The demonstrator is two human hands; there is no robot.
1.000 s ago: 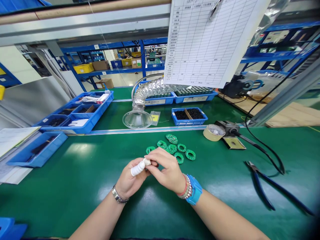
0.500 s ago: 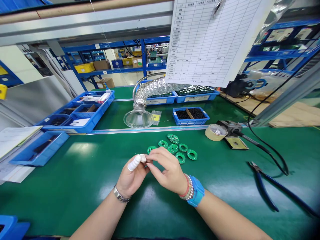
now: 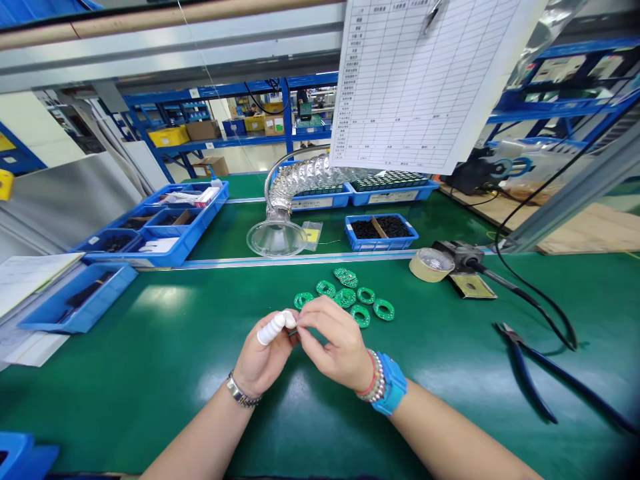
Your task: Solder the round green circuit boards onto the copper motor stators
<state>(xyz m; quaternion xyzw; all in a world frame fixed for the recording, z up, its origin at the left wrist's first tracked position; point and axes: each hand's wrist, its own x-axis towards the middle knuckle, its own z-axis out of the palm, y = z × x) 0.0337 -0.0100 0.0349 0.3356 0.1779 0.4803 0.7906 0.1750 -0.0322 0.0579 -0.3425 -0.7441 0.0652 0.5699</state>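
Observation:
My left hand (image 3: 266,357) is closed in a pinch, with white finger cots (image 3: 273,329) on its thumb and forefinger. Its fingertips meet those of my right hand (image 3: 335,343), whose thumb and fingers are also pinched together. Whatever lies between the fingertips is too small and covered to make out. Just beyond the hands, several green ring-shaped circuit boards (image 3: 384,309) lie on the green work mat (image 3: 165,373). Some of these overlap, and my right hand partly hides the nearest ones.
A clear fume-extraction hood (image 3: 277,239) hangs behind the boards. Beyond them stands a blue bin of small black parts (image 3: 381,232). To the right are a tape roll (image 3: 431,265), a soldering iron holder (image 3: 463,257) and cutting pliers (image 3: 520,360). Blue trays (image 3: 173,257) line the left.
The pinched fingertips of both hands have shifted very slightly to the right. Everything on the bench stays in place.

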